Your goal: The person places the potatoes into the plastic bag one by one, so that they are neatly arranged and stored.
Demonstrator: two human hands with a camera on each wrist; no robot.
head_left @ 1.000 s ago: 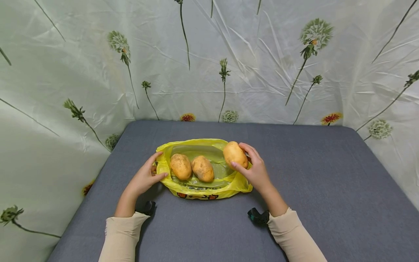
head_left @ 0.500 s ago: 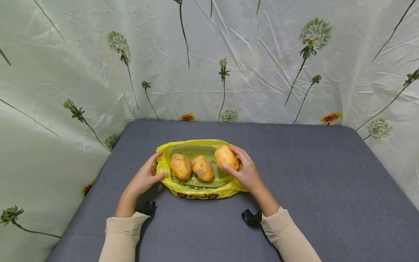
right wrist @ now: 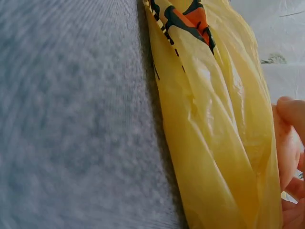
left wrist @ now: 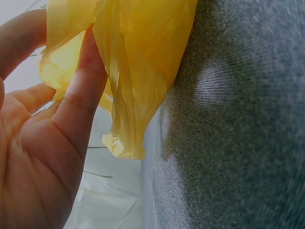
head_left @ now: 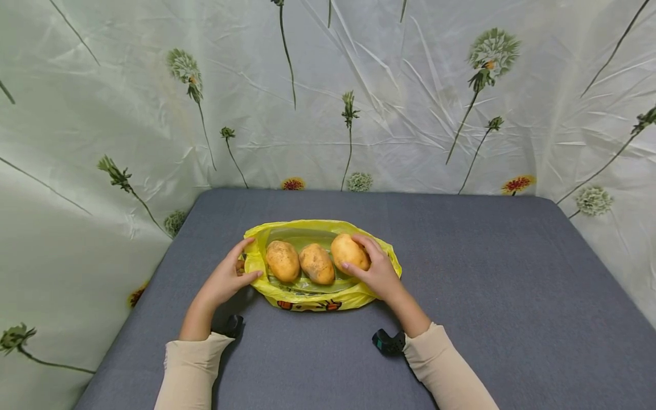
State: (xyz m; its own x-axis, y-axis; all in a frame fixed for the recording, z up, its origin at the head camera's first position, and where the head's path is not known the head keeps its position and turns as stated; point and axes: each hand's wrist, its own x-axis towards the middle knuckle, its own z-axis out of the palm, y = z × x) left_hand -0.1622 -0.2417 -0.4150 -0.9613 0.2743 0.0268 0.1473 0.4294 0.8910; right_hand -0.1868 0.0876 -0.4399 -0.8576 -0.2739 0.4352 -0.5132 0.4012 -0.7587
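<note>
A yellow plastic bag [head_left: 302,303] lies with its mouth spread wide on the grey surface. Two potatoes [head_left: 283,261] rest side by side inside it, at the left and middle. My right hand [head_left: 378,273] grips a third potato [head_left: 348,253] over the bag's right part, thumb in front and fingers behind. In the right wrist view, the bag's wall [right wrist: 214,143] hides much of that potato. At the bag's left end, my left hand [head_left: 228,276] holds the rim, thumb inside and fingers along the outside; the left wrist view shows the gathered yellow plastic [left wrist: 138,71] by the thumb.
The grey cloth-covered table [head_left: 487,285] reaches out on both sides of the bag. Behind and to the left hangs a pale curtain [head_left: 410,102] printed with flowers. Black devices [head_left: 388,343] are strapped at both wrists.
My right hand has moved left and down with its potato, from the bag's right edge to beside the middle potato. The bag's right rim has spread out. My left hand stays put.
</note>
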